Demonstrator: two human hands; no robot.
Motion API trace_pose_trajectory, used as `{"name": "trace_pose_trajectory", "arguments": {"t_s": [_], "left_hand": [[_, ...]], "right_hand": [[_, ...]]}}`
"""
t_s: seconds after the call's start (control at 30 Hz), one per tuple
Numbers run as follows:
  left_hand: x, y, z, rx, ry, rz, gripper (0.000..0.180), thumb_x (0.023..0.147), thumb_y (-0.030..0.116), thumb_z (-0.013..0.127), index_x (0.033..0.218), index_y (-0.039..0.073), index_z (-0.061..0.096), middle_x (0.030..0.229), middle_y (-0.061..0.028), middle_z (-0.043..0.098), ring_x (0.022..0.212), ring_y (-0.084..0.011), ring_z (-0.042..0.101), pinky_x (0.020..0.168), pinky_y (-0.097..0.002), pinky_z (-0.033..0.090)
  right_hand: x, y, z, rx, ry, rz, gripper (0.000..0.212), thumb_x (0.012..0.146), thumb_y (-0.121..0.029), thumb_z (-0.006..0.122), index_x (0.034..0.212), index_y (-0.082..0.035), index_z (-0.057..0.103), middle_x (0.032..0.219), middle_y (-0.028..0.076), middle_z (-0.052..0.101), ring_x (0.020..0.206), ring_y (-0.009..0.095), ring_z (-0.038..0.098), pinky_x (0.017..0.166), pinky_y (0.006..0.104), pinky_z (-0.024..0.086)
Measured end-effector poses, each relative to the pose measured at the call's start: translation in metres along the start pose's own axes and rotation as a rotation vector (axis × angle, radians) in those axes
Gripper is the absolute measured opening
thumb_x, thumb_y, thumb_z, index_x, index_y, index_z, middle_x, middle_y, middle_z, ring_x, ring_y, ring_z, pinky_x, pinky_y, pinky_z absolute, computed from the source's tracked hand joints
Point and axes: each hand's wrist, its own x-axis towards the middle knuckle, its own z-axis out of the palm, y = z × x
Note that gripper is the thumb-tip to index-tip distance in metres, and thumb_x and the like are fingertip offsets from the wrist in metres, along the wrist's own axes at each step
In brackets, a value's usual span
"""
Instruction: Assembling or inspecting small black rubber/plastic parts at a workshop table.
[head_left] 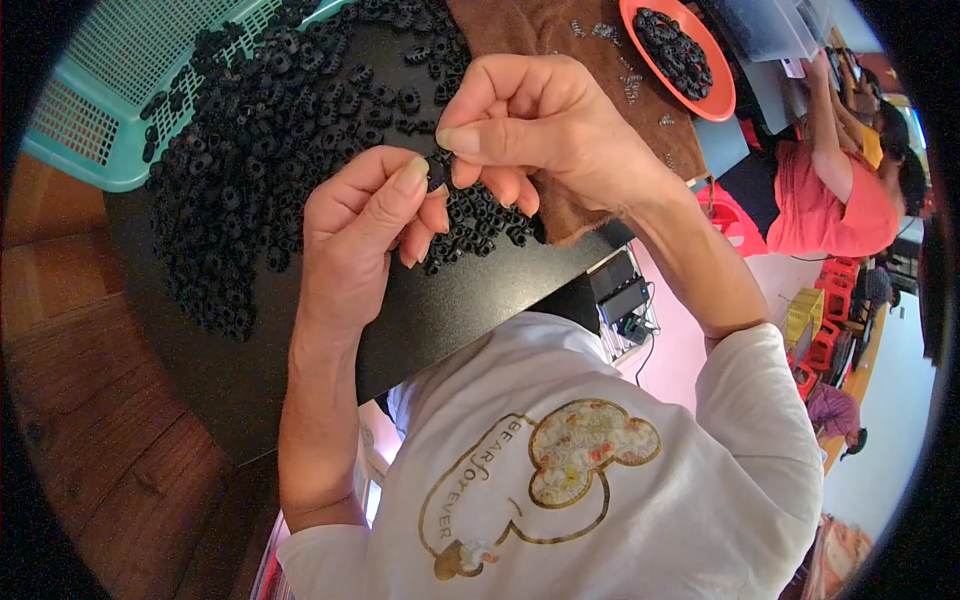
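Between the thumb and fingers of my left hand (350, 220) is a small black plastic part (436, 173). My right hand (545, 125) is pinched closed just above and to the right of it, its fingertips almost touching the part. Whatever the right thumb and forefinger hold is too small or hidden to make out. Under and around both hands lies a big spread of similar black ring-shaped parts (230, 180) on the dark table (440, 320). A smaller cluster of them (480, 225) sits right below my fingers.
A green mesh basket (70, 130) stands at the far left. Small metal springs (631, 88) lie on a brown cloth (520, 30). Beyond it, an orange bowl (722, 95) holds black parts. A person in a coral shirt (825, 205) works at the right, near red stools (840, 285).
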Motion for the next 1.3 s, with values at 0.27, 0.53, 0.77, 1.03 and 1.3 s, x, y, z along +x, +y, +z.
{"name": "trace_pose_trajectory", "arguments": {"t_s": [0.27,0.53,0.77,1.03,1.3], "left_hand": [[-0.001,0.000,-0.001,0.004,0.000,-0.008,0.022,0.096,0.024,0.054,0.090,0.003,0.062,0.071,-0.0002,0.060,0.053,-0.0033,0.046,0.049,-0.0169,0.035],[-0.001,-0.002,-0.001,0.081,0.050,-0.025,0.021,0.094,0.022,0.056,0.091,0.003,0.063,0.069,0.0002,0.060,0.052,-0.0022,0.045,0.047,-0.0165,0.033],[-0.001,-0.003,-0.003,0.068,0.053,-0.029,0.023,0.093,0.024,0.057,0.093,0.001,0.063,0.069,-0.0017,0.061,0.050,-0.0029,0.045,0.043,-0.0155,0.030],[-0.002,-0.003,0.005,0.116,0.134,0.006,0.025,0.093,0.024,0.056,0.093,0.000,0.063,0.068,-0.0006,0.057,0.050,-0.0026,0.041,0.043,-0.0168,0.027],[-0.001,-0.005,0.005,0.060,0.159,0.004,0.020,0.095,0.022,0.056,0.091,0.004,0.063,0.068,0.0024,0.058,0.050,-0.0009,0.041,0.044,-0.0162,0.030]], "right_hand": [[0.000,0.004,0.001,-0.035,-0.026,0.012,0.009,0.086,-0.006,0.063,0.084,0.002,0.061,0.072,0.009,0.066,0.053,0.009,0.060,0.042,0.0214,0.048],[-0.001,0.005,0.003,-0.055,-0.025,0.015,0.009,0.086,-0.006,0.063,0.082,0.001,0.060,0.070,0.007,0.065,0.053,0.009,0.060,0.043,0.0214,0.049],[0.001,0.006,0.005,-0.112,-0.020,0.019,0.007,0.087,-0.005,0.061,0.083,0.001,0.060,0.070,0.006,0.064,0.051,0.007,0.057,0.043,0.0206,0.046],[0.001,0.011,0.011,-0.100,0.027,-0.025,0.006,0.088,-0.004,0.060,0.084,0.001,0.060,0.071,0.006,0.064,0.052,0.005,0.055,0.043,0.0189,0.044],[0.002,0.014,0.013,-0.160,0.062,-0.062,0.007,0.086,-0.005,0.059,0.080,-0.001,0.058,0.065,0.002,0.059,0.053,0.006,0.055,0.044,0.0214,0.046]]}}
